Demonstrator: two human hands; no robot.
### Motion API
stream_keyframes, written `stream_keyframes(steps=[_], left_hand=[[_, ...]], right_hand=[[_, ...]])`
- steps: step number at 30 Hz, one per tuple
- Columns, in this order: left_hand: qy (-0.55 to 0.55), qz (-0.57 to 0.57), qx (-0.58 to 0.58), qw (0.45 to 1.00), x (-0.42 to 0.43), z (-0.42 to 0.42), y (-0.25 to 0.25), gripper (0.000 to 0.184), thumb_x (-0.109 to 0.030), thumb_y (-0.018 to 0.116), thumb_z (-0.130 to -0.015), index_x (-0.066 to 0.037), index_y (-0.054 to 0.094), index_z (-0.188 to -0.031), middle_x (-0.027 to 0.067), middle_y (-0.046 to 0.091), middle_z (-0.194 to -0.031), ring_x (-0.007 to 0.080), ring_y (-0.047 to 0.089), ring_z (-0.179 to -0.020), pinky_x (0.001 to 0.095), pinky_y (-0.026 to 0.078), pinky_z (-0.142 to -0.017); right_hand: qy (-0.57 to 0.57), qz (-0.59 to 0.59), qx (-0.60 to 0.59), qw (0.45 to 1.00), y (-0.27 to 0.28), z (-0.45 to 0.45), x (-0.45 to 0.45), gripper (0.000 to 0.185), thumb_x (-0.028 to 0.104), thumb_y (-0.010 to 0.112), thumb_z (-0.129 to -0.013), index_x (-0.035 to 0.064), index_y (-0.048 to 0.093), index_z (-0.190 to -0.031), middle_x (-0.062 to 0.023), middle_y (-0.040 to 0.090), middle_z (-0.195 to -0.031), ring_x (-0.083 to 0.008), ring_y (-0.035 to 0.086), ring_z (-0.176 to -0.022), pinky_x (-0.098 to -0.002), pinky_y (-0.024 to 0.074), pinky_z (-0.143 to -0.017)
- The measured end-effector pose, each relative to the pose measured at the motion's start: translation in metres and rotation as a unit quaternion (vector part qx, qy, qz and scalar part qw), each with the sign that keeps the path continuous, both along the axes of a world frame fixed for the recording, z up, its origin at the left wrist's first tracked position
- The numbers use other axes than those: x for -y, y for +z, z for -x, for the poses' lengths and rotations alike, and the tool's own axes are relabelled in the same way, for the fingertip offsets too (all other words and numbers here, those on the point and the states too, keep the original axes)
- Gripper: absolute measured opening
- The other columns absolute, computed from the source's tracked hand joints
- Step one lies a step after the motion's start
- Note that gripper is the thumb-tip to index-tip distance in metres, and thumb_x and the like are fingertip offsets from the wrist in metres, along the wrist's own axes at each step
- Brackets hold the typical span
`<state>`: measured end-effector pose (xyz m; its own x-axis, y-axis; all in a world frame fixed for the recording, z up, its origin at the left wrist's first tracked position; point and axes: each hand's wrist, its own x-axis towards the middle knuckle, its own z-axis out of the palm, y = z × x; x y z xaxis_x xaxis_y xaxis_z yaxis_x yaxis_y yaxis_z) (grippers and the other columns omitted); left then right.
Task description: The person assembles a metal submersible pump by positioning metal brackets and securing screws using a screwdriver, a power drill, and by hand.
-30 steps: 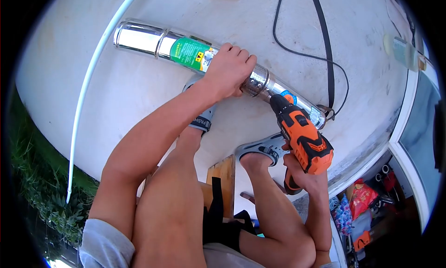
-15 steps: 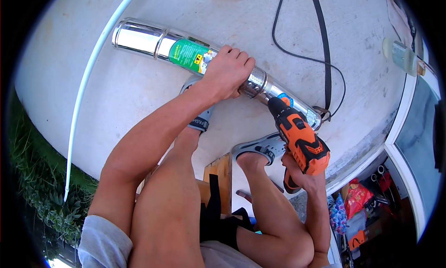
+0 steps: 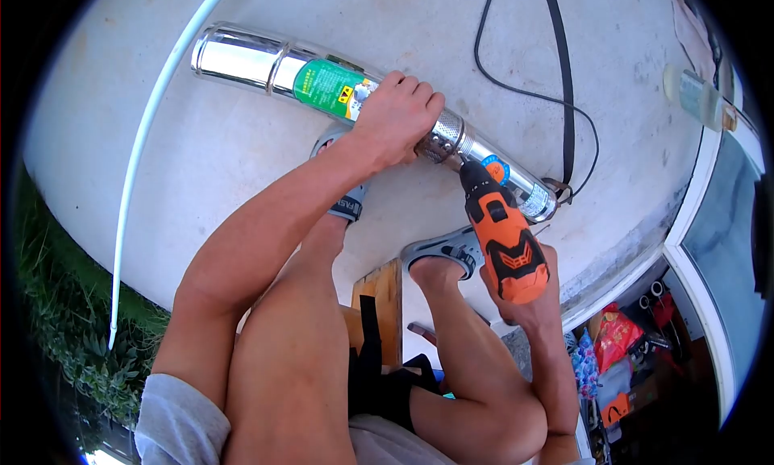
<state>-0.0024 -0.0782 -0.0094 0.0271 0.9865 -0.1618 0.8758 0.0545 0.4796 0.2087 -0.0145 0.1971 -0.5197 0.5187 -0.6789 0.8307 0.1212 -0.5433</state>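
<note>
A shiny metal submersible pump (image 3: 238,60), a long cylinder with a green label and a perforated band, lies slantwise on the concrete. My left hand (image 3: 399,118) is wrapped round its middle, beside the perforated part. In my right hand (image 3: 516,296) is an orange and black cordless drill (image 3: 506,243), gripped by its handle, which the drill body mostly hides. The drill's black chuck points at the pump near the threaded joint below the perforated band. Whether the bit touches a screw there is too small to tell.
A black cable (image 3: 516,90) and a dark flat strap (image 3: 562,78) run up from the pump's lower end. A pale hose (image 3: 145,143) curves along the left. At right lies a clear bottle (image 3: 695,98). A wooden stool (image 3: 379,304) is between my legs.
My right hand has swung the drill to the left and turned it more upright, its chuck still by the pump's joint. My left hand keeps its hold on the pump.
</note>
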Motion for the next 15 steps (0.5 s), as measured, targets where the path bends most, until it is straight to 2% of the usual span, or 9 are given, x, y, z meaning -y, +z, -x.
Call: stream_keyframes(steps=[2,3,6,8,10,11,12,15], left_hand=[[0.002,-0.003,-0.003,1.0,0.0,0.001,0.001,0.079,-0.026,0.092,-0.047,-0.008,0.06,-0.117,0.0076,0.062,-0.103,0.0261,0.06,-0.105,0.0378,0.044,-0.095],[0.003,-0.001,0.003,1.0,-0.001,0.002,0.0,0.08,-0.026,0.092,-0.047,-0.008,0.06,-0.118,0.0075,0.062,-0.103,0.0261,0.06,-0.105,0.0381,0.044,-0.096],[-0.001,0.004,0.017,1.0,0.001,-0.001,0.003,0.08,-0.026,0.092,-0.047,-0.008,0.06,-0.118,0.0076,0.062,-0.103,0.0264,0.06,-0.105,0.0386,0.044,-0.096],[-0.01,-0.001,0.005,1.0,-0.005,0.005,0.001,0.08,-0.026,0.091,-0.047,-0.008,0.06,-0.118,0.0076,0.063,-0.103,0.0266,0.06,-0.105,0.039,0.044,-0.096],[-0.005,0.014,0.002,1.0,-0.003,0.001,0.0,0.078,-0.026,0.09,-0.048,-0.008,0.06,-0.118,0.0084,0.062,-0.104,0.0279,0.06,-0.105,0.0397,0.044,-0.096],[-0.015,0.012,0.004,1.0,-0.003,-0.001,0.001,0.078,-0.026,0.09,-0.048,-0.008,0.06,-0.118,0.0084,0.062,-0.104,0.0279,0.06,-0.105,0.0397,0.044,-0.096],[-0.008,0.027,0.025,0.999,-0.003,-0.001,0.003,0.079,-0.026,0.09,-0.048,-0.008,0.059,-0.119,0.0094,0.063,-0.106,0.0291,0.06,-0.106,0.0405,0.043,-0.097],[-0.01,-0.002,0.03,0.999,-0.008,0.008,0.001,0.078,-0.027,0.089,-0.049,-0.008,0.06,-0.118,0.0104,0.064,-0.107,0.0302,0.06,-0.107,0.0412,0.044,-0.096]], right_hand=[[0.046,-0.017,0.006,0.999,-0.003,-0.015,-0.002,0.032,0.016,0.077,-0.077,0.0016,0.067,-0.104,-0.0059,0.07,-0.082,-0.0212,0.067,-0.071,-0.0337,0.0547,-0.07],[-0.051,0.047,0.076,0.995,0.003,0.008,-0.006,0.032,0.017,0.078,-0.076,0.0012,0.068,-0.102,-0.0074,0.071,-0.086,-0.0265,0.066,-0.076,-0.0377,0.0532,-0.08],[-0.012,0.017,0.1,0.995,0.011,0.018,-0.017,0.031,0.016,0.078,-0.075,0.0011,0.068,-0.1,-0.0076,0.071,-0.085,-0.0289,0.065,-0.077,-0.0384,0.0521,-0.083],[-0.004,-0.036,0.059,0.998,0.015,0.013,-0.017,0.028,0.012,0.075,-0.073,0.0011,0.068,-0.097,-0.0085,0.07,-0.081,-0.0276,0.066,-0.075,-0.0375,0.053,-0.081],[0.012,-0.048,0.042,0.998,0.031,0.002,-0.019,0.027,0.007,0.073,-0.072,0.002,0.068,-0.098,-0.0083,0.071,-0.084,-0.0238,0.067,-0.073,-0.0349,0.0543,-0.072],[-0.014,-0.047,0.029,0.998,0.037,-0.017,-0.017,0.029,0.001,0.07,-0.073,0.0019,0.07,-0.102,-0.007,0.073,-0.09,-0.0181,0.067,-0.078,-0.0317,0.0536,-0.071],[-0.019,-0.052,0.012,0.998,0.042,-0.035,-0.017,0.03,0.008,0.077,-0.075,0.0013,0.07,-0.103,-0.0085,0.073,-0.085,-0.0218,0.071,-0.078,-0.0317,0.0552,-0.075],[-0.16,-0.142,0.022,0.977,0.037,-0.106,-0.001,0.03,0.008,0.076,-0.077,0.0016,0.07,-0.105,-0.0079,0.073,-0.089,-0.0216,0.071,-0.08,-0.0327,0.0549,-0.076]])
